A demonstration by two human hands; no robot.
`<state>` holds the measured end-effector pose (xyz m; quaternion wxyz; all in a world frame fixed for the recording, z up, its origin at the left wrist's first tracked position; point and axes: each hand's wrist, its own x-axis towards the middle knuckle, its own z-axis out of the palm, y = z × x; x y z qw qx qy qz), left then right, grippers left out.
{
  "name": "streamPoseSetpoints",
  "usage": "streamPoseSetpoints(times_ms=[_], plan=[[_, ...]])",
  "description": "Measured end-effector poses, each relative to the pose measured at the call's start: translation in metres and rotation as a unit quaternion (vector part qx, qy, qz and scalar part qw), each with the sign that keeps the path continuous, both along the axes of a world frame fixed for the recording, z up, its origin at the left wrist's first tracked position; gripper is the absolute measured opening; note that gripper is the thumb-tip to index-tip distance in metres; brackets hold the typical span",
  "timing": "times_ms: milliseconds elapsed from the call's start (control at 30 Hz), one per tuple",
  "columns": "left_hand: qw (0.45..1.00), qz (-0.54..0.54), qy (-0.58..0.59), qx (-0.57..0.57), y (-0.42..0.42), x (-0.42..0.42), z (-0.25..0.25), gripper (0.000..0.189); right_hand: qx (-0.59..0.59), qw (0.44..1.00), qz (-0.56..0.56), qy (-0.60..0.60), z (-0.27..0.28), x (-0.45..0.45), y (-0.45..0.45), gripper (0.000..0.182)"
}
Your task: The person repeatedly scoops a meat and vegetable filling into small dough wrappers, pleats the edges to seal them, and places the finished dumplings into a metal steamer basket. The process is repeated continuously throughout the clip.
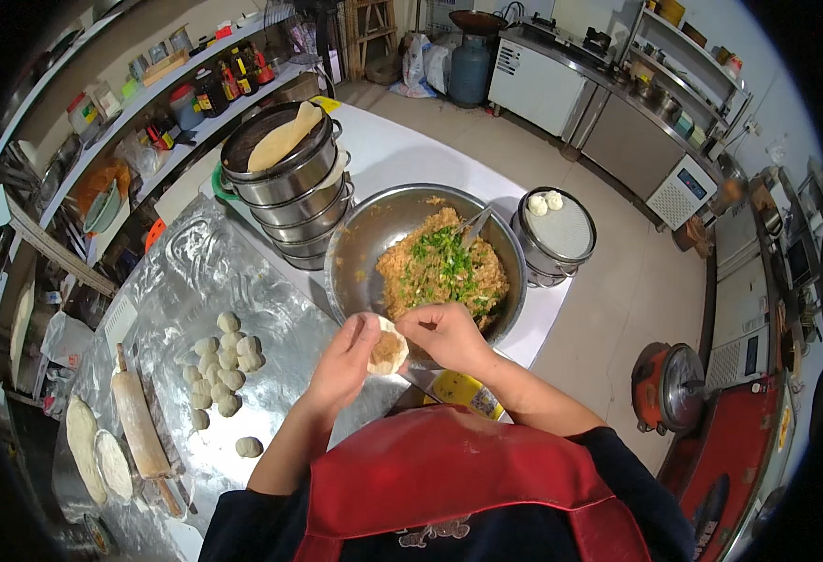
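Observation:
My left hand (347,358) holds a round dough wrapper (399,345) with brown filling (386,350) at its middle. With finger and thumb, my right hand (446,334) pinches the wrapper's upper right edge. Just beyond both hands, a large steel bowl (355,246) contains minced filling (411,270) topped with chopped green onion (446,256) and a metal utensil (478,226). Two shaped buns (546,203) rest on a steamer tier (566,235) right of the bowl. Many small dough balls (229,360) lie on the floured metal table (285,351) at left.
Stacked steel steamers (292,204) stand left of the bowl, a cloth on top. A rolling pin (139,421) and dough pieces (85,446) lie at the table's left. Shelves (166,158) with bottles line the left wall. A red cooker (668,388) stands at right.

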<state>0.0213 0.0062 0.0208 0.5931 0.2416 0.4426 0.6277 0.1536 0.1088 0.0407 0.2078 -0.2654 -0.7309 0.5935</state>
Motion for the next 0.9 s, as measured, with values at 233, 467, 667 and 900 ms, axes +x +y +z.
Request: streamPoseSetpoints(times_ms=[233,467,667,900], plan=[[0.993,0.020,0.115,-0.019,0.001,0.007,0.003,0.015,0.051,0.999,0.008,0.001,-0.007,0.000,-0.002,0.013],[0.999,0.025,0.034,-0.023,0.001,0.005,0.003,0.018,-0.041,0.999,0.020,-0.024,0.001,0.003,-0.004,0.017],[0.997,0.045,-0.053,-0.035,0.001,0.002,0.006,0.017,0.156,0.987,-0.020,0.043,-0.010,0.011,-0.001,0.011],[0.989,0.070,-0.117,-0.057,0.000,0.000,0.011,0.020,0.367,0.918,0.044,0.145,-0.008,0.016,-0.006,0.020]])
